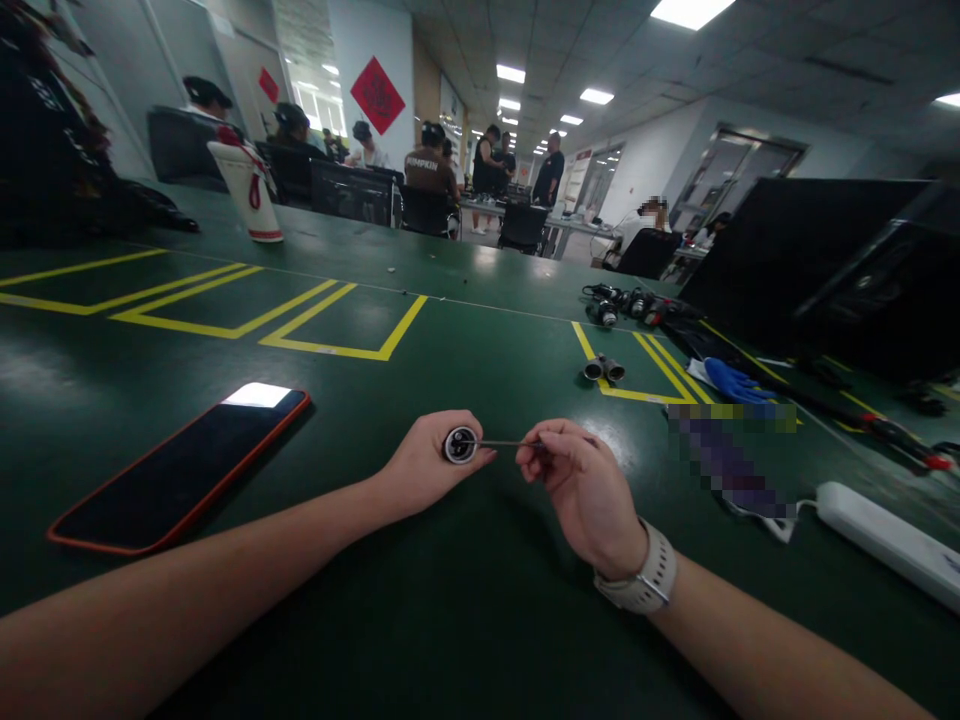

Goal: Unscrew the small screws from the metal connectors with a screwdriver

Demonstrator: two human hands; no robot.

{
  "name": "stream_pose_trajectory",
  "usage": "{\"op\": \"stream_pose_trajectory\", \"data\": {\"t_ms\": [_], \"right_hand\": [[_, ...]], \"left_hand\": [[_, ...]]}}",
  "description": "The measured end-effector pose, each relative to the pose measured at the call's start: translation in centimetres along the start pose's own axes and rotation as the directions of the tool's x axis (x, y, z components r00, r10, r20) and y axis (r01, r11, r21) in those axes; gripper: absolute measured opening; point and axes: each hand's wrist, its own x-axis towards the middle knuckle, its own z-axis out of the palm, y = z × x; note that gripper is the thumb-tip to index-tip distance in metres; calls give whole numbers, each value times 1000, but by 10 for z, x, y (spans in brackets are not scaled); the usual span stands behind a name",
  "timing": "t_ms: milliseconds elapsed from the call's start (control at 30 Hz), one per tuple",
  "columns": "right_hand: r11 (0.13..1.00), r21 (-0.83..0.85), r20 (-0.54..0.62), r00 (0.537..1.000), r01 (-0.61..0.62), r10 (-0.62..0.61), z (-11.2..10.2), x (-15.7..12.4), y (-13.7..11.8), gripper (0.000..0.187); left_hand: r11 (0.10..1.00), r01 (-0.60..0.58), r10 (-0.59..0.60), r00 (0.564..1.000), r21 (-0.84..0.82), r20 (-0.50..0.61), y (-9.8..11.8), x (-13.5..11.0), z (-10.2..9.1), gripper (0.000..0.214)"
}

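Note:
My left hand (431, 465) is closed around a short round metal connector (458, 446), its open end with a dark, holed insert facing me. In my right hand (581, 480), which wears a pale watch strap, a slim screwdriver (499, 443) is pinched between thumb and fingers. Its thin shaft points left and its tip meets the mouth of the connector; how deep it reaches I cannot tell. The fingers hide the screwdriver's handle. Both hands are held just above the green table (480, 620).
On the left lies a phone (180, 470) in an orange case. Two metal sleeves (604, 370) stand ahead to the right, near dark connectors with cables (622, 303). Farther right are a blue glove (735, 380) and a white power strip (885, 535). A paper cup (247, 190) stands at the back.

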Motion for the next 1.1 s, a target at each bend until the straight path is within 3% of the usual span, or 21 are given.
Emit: {"op": "stream_pose_trajectory", "data": {"t_ms": [100,200,300,400,533,733,1000,1100], "right_hand": [[944,-268,81,981,193,-177,0,-7,-3,11],[755,-525,247,920,392,-305,3,-17,-8,12],[547,-607,424,817,577,-391,6,-24,-11,13],[427,-599,537,735,677,-414,7,-26,-11,13],[407,-584,570,712,702,-410,5,-23,-12,12],[456,-583,535,740,673,-408,4,-20,-12,13],[228,-582,707,625,780,-333,11,-26,-6,17],[307,-606,636,679,734,-366,12,-26,-8,17]], "left_hand": [[1000,-2,2,1000,21,-14,1,0,0,15],[999,-17,19,999,50,-29,0,0,-1,15],[996,-28,34,998,90,-60,-3,0,0,17],[988,-40,53,995,147,-81,-5,-1,2,19],[979,-60,77,994,196,-79,-5,-2,2,18],[987,-40,53,995,155,-83,-2,-2,0,18],[992,-20,35,992,127,-122,-6,-1,1,20],[991,-21,37,992,135,-119,-4,-1,1,21]]}}
